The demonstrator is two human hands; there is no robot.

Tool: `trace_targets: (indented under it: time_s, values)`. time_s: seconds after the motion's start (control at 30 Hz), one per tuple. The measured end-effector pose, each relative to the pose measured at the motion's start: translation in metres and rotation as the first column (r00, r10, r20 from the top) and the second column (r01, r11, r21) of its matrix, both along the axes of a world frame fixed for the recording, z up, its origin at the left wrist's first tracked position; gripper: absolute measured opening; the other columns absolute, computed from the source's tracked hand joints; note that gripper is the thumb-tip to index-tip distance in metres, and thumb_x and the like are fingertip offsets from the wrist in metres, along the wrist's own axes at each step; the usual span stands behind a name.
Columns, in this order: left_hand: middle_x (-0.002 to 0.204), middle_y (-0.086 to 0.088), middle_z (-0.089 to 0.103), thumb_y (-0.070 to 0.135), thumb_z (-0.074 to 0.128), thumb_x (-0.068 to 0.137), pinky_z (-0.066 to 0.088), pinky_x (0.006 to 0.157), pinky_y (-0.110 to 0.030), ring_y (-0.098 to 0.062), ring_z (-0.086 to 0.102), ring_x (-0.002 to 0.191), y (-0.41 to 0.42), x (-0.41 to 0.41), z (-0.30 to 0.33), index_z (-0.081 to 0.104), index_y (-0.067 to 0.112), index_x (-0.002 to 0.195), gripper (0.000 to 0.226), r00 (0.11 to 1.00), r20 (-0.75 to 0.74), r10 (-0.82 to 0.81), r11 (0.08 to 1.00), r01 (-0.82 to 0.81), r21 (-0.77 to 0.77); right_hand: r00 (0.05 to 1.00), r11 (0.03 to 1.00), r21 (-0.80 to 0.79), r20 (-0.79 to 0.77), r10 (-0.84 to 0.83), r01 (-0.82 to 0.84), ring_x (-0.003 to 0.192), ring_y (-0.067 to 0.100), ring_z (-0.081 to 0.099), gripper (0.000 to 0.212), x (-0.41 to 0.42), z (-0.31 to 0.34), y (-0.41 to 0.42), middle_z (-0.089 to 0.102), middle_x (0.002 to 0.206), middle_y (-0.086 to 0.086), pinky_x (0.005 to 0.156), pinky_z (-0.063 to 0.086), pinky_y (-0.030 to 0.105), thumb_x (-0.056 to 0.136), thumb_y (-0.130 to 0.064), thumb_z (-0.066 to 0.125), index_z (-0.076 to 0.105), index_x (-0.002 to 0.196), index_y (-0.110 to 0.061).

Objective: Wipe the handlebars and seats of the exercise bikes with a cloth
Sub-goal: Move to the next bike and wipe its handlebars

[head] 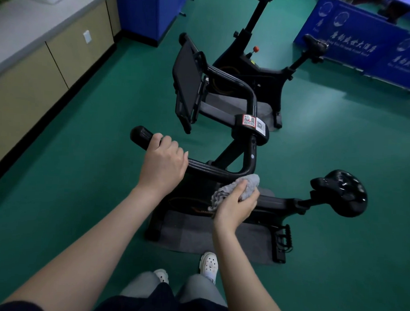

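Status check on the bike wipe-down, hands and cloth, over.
Left hand grips near handlebar. Right hand holds grey cloth at the bar's bend. Seat untouched. Nothing blocking.

- The cloth (235, 187), pressed against the handlebar (210, 170), looks like soft, nubby grey fabric, matt and creased.
- The handlebar is smooth black tubing with a faint sheen; its end grip looks matt, like rubber or foam.
- The seat (342, 192), right of the handlebar, is glossy black, dimpled, with bright highlights.
- The mat (196, 234) below the handlebar is matt grey with a coarse, carpet-like texture.
- The floor (82, 174) is smooth green with a soft sheen.
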State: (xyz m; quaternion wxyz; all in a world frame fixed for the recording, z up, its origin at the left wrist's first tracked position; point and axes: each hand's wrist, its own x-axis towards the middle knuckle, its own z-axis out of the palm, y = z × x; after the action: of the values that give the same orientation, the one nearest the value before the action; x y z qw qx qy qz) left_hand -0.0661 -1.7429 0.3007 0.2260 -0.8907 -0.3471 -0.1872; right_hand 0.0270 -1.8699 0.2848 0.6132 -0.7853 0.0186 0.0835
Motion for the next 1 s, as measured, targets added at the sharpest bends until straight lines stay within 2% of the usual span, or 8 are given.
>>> trace_targets:
  time_s: [0.1,0.27,0.43,0.53,0.67,0.77,0.87,1.0]
  values:
    - [0.068,-0.005,0.060,0.027,0.031,0.099,0.032,0.090,-0.039,-0.026,0.052,0.075,-0.001,0.000,0.000,0.065,0.010,0.071,0.047,1.000,0.007,0.000,1.000,0.000,0.002,0.999,0.999,-0.048,-0.039,-0.010,0.008,0.108,0.025,0.050,0.041,0.025,0.004,0.008,0.043,0.128,0.012,0.085,0.036,0.026,0.102,-0.035,0.038,0.047,0.136,-0.014]
    - [0.067,-0.005,0.060,0.026,0.032,0.098,0.033,0.090,-0.039,-0.026,0.052,0.075,-0.001,0.002,-0.001,0.065,0.010,0.070,0.046,1.000,0.029,0.008,1.000,-0.008,-0.013,0.999,0.998,-0.024,-0.012,0.053,-0.054,0.107,0.017,0.050,0.041,0.008,0.003,0.008,0.038,0.130,0.006,0.087,0.037,0.025,0.100,-0.031,0.045,0.049,0.139,-0.018]
    - [0.066,-0.005,0.060,0.025,0.033,0.097,0.033,0.089,-0.039,-0.026,0.052,0.074,0.000,0.002,-0.001,0.064,0.010,0.069,0.045,0.999,0.041,0.002,1.000,-0.002,-0.006,0.980,0.988,-0.079,0.137,0.145,-0.135,0.107,0.012,0.044,0.031,0.021,-0.003,-0.001,0.034,0.129,0.006,0.083,0.033,-0.003,0.096,-0.021,0.055,0.059,0.123,-0.007]
    - [0.065,-0.005,0.059,0.024,0.033,0.097,0.034,0.088,-0.039,-0.026,0.051,0.073,0.000,0.002,-0.001,0.064,0.009,0.068,0.045,0.998,0.057,0.000,1.000,0.000,-0.012,0.935,0.962,-0.190,0.262,0.240,-0.194,0.118,0.017,0.039,0.026,0.038,-0.006,-0.003,0.039,0.135,0.004,0.102,0.036,0.021,0.095,-0.020,0.058,0.063,0.116,-0.007]
    - [0.065,-0.006,0.059,0.024,0.033,0.097,0.034,0.087,-0.039,-0.026,0.052,0.073,-0.001,0.003,-0.001,0.064,0.009,0.068,0.045,0.998,0.063,0.002,1.000,-0.001,-0.019,0.738,0.859,-0.410,0.466,0.487,-0.308,0.102,0.009,0.036,0.022,0.042,-0.009,-0.014,0.057,0.123,-0.010,0.084,0.032,0.010,0.093,-0.024,0.061,0.068,0.112,-0.017]
    - [0.065,-0.005,0.059,0.024,0.032,0.097,0.034,0.087,-0.039,-0.026,0.052,0.072,0.000,0.003,-0.002,0.064,0.009,0.068,0.046,0.998,0.058,0.002,1.000,-0.001,-0.020,0.534,0.713,-0.592,0.491,0.688,-0.375,0.093,0.014,0.041,0.023,0.070,0.001,-0.019,0.066,0.112,-0.007,0.078,0.039,0.026,0.093,-0.031,0.059,0.070,0.107,-0.017]
    - [0.064,-0.005,0.059,0.024,0.031,0.097,0.034,0.088,-0.039,-0.026,0.052,0.072,0.000,0.003,-0.001,0.064,0.009,0.067,0.047,0.999,0.053,0.005,1.000,-0.004,-0.021,0.331,0.513,-0.769,0.405,0.853,-0.381,0.084,0.024,0.044,0.015,0.097,0.016,-0.013,0.067,0.092,0.002,0.074,0.042,0.038,0.089,-0.022,0.061,0.070,0.096,-0.012]
    - [0.065,-0.006,0.060,0.023,0.032,0.097,0.034,0.089,-0.039,-0.027,0.052,0.072,-0.002,0.004,0.000,0.065,0.009,0.067,0.046,0.998,0.058,0.020,0.999,-0.018,-0.032,0.125,0.211,-0.900,0.176,0.976,-0.381,0.088,0.029,0.046,0.018,0.114,0.040,0.007,0.065,0.082,0.004,0.074,0.036,0.036,0.090,-0.023,0.056,0.066,0.084,-0.010]
